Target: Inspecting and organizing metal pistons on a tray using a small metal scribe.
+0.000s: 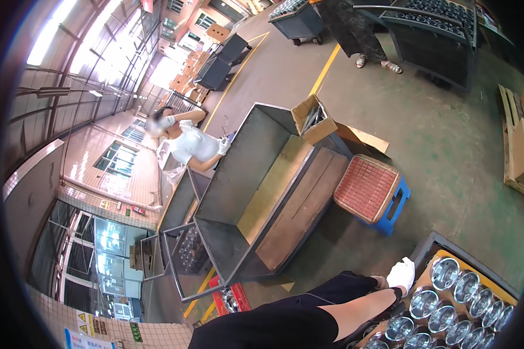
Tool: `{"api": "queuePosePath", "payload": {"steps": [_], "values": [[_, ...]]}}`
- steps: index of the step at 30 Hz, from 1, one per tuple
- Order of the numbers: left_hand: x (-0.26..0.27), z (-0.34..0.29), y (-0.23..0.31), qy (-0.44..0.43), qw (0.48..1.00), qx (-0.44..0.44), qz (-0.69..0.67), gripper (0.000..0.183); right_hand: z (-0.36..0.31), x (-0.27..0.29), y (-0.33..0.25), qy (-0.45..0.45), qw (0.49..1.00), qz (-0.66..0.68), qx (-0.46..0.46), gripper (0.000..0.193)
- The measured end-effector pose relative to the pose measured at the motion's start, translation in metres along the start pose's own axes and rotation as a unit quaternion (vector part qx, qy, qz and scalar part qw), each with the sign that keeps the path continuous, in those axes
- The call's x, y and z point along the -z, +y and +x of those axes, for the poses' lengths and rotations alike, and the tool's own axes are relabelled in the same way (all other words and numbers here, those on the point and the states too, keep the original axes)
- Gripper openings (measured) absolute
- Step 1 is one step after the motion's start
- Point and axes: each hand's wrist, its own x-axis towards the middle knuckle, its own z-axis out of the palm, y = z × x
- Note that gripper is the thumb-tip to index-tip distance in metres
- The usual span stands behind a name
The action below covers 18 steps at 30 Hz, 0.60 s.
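My left hand, in a white glove, is at the near rim of a dark metal cart at the lower right. Its fingers look curled against that rim, beside the load. Rows of shiny, clear-looking round cups stand in the cart on a brown sheet. My bare forearm runs from a dark sleeve towards the glove. Behind the arm lies a dark trouser leg. My right hand is outside the view.
A long grey metal bin with wooden boards stands mid-view, a cardboard box at its corner. Beside it is a blue stool with a red woven seat. A white-shirted co-worker stands beyond; another person's legs show near loaded carts.
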Motion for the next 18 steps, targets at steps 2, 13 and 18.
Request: {"api": "queuePosePath", "payload": {"steps": [2,13,18], "values": [[-0.004,0.005,-0.005,0.014,1.0,-0.009,0.008,0.034,0.011,-0.018,-0.027,-0.033,0.997,0.069,0.022,0.028],[-0.007,-0.001,-0.005,0.016,0.997,-0.047,0.062,0.03,0.059,-0.09,-0.137,-0.367,-0.039,0.912,-0.176,0.026],[-0.004,-0.002,-0.003,0.065,0.992,-0.059,0.088,0.022,0.069,-0.104,-0.157,-0.445,-0.118,0.872,-0.169,0.027]]}}
